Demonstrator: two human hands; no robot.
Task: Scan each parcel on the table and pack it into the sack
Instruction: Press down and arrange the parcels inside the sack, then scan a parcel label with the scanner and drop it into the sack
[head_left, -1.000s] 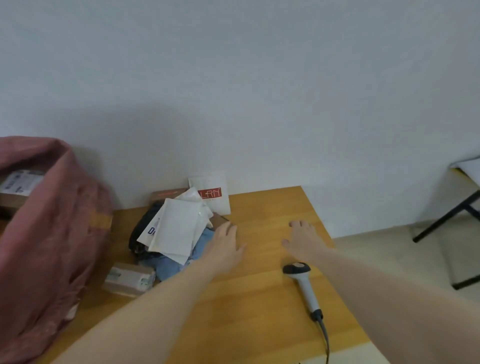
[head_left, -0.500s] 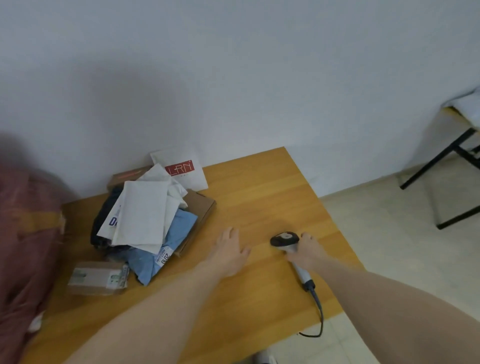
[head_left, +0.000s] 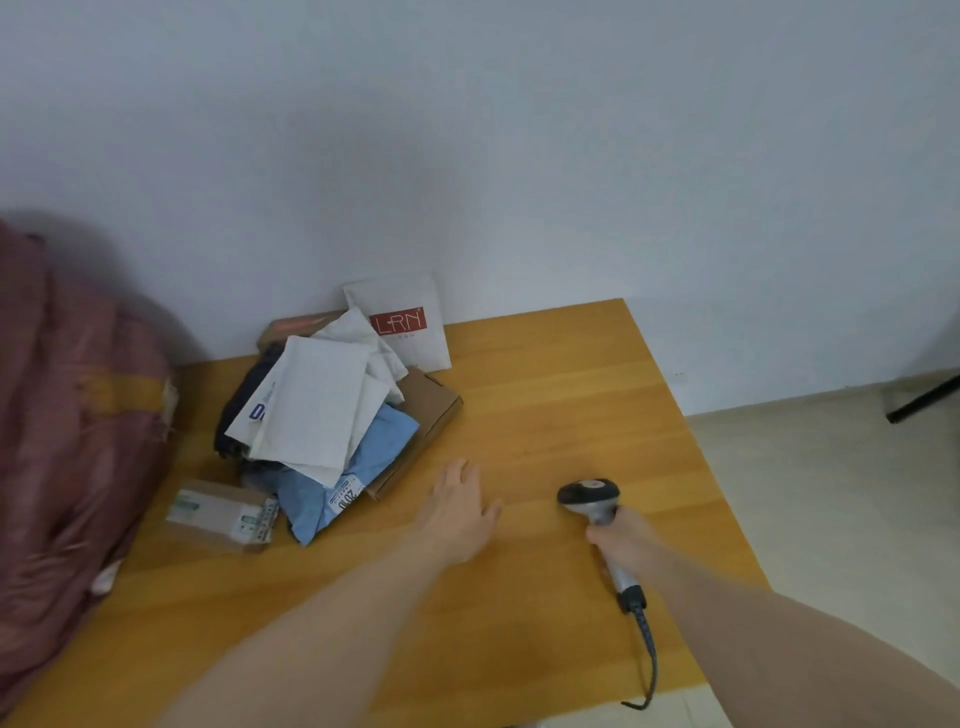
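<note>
The right hand (head_left: 626, 538) is gripping the handle of the barcode scanner (head_left: 597, 512), fingers curled round it, its dark head pointing away over the wooden table (head_left: 545, 415) and its cable (head_left: 647, 654) trailing to the near edge. The left hand (head_left: 457, 512) is lying flat and open on the tabletop, fingers straight, holding nothing, just short of the parcel pile. That pile is sitting near the wall: a white mailer (head_left: 317, 400) on top, a blue bag (head_left: 363, 467) and a flat brown box (head_left: 421, 415) beneath, a white envelope with a red logo (head_left: 405, 325) leaning against the wall behind. A small carton (head_left: 221, 514) is lying beside the pile. The reddish sack (head_left: 67, 441) is bulging at far left.
</note>
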